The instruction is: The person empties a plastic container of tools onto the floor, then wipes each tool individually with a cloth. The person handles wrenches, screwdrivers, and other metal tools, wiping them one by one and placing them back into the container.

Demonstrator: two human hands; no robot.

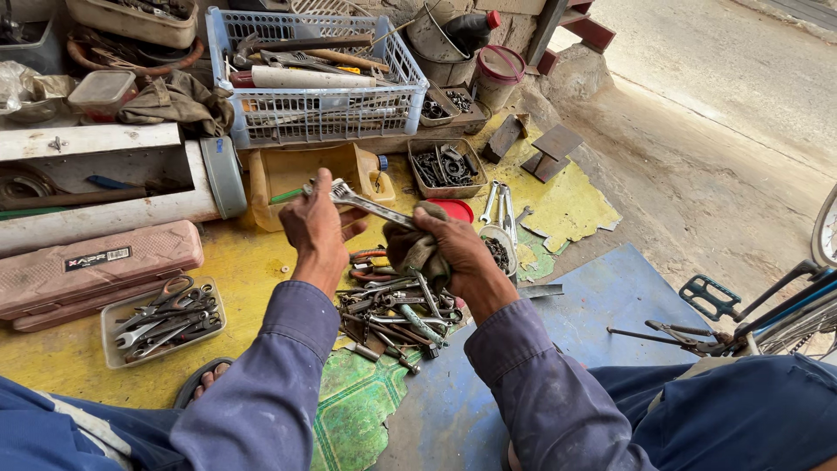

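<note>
Adjustable wrench (pixel 370 203) mid-wipe: left hand (pixel 314 225) clamped on its head end, right hand (pixel 453 249) fisted round rag (pixel 414 249) on handle; tool pile (pixel 397 314) below unwiped, by the look

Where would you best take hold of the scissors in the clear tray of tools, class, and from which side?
Grip the scissors by their reddish handle loops, coming from above. They lie on top of the wrenches in the clear tray, the loops uppermost and free, while the blades seem to run down into the pile. Both hands are busy with the adjustable wrench.
</note>
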